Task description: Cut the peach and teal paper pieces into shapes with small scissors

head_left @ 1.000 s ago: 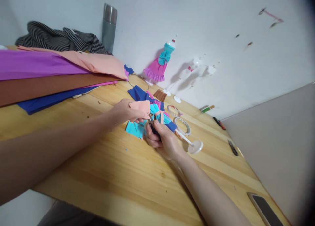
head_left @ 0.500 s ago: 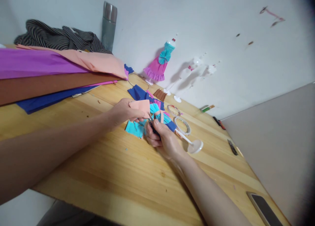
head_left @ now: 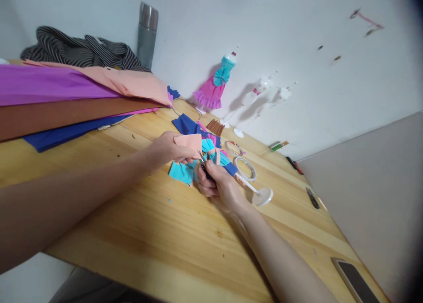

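Pinched in my left hand is a peach piece of crepe paper, held above the table. My right hand is closed round a pair of dark-handled scissors. The scissor blades lie at the lower right edge of the peach piece; whether they are closed is too small to tell. Beneath and behind the hands are turquoise paper and dark blue paper. A white stand with a round base lies on its side just right of my right hand, partly covered by coloured paper.
Long sheets of purple, peach and brown paper cover the left back. Two tape rolls lie right of the scraps. Along the wall stand a dressed mini mannequin, bare white ones and a grey bottle. A phone rests front right.
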`<state>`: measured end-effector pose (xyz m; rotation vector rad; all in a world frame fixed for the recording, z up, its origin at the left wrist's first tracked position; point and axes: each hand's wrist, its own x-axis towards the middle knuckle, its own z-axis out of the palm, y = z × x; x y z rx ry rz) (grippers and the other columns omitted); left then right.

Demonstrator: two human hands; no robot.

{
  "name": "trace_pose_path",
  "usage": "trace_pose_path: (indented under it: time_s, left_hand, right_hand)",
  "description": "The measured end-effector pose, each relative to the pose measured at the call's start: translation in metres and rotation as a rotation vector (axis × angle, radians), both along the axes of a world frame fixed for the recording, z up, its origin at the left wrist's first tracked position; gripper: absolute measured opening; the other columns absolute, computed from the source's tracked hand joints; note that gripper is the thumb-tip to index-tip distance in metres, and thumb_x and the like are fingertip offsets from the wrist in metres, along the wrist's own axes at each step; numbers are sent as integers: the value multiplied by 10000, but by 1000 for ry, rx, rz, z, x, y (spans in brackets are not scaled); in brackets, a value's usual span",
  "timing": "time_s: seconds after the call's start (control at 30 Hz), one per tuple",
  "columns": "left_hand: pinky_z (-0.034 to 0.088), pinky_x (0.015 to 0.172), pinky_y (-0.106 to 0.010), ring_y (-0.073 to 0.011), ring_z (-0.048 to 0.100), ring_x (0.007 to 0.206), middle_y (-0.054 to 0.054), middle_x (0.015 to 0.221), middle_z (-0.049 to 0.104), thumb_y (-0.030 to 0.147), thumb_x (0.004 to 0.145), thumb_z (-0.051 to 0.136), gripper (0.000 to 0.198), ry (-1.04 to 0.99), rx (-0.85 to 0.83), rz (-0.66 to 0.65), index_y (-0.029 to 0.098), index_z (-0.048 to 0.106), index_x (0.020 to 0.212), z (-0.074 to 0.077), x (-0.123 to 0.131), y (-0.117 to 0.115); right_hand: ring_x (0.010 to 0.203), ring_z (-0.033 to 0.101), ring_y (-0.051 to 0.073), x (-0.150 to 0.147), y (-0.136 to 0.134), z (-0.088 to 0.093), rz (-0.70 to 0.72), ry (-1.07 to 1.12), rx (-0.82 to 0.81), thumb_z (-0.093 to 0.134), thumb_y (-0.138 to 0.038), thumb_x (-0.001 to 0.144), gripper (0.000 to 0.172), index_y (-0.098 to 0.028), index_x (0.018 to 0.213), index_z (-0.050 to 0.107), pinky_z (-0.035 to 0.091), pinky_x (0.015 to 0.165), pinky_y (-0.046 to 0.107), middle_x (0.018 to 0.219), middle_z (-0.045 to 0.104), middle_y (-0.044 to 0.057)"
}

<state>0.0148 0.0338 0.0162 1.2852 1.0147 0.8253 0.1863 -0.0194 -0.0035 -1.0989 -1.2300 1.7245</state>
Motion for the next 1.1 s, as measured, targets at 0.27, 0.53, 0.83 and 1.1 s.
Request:
trace_pose_path:
  time_s: [0.27,0.53,0.83,1.1]
  left_hand:
    - [431,529,-193,-80,530,527,0,556,631,164,633,720,70,22,-12,0,108,679,629,5,-1,-2]
    - [414,513,-178,-72,526,526,5,554,632,161,628,718,71,10,-10,-24,108,672,618,4,-1,-1]
    - [413,517,-181,-73,529,530,3,563,635,160,654,697,77,17,6,-40,125,661,596,2,-2,1]
    - [423,523,-206,-89,530,530,1,534,619,183,632,733,144,37,37,-70,129,630,548,0,-3,4]
  right_hand:
    - [420,133,47,3,2,4,17,-45,-14,668,-637,728,527,-182,590,442,51,398,221,493,220,-99]
    - [416,141,48,5,3,8,38,-88,12,655,-642,742,538,-186,570,426,58,390,225,479,246,-93]
    - [416,150,55,7,4,7,64,-116,37,623,-614,784,506,-188,586,434,69,395,233,490,263,-87]
    - [427,168,61,9,5,11,93,-155,58,616,-612,791,508,-190,581,427,71,392,233,493,263,-86]
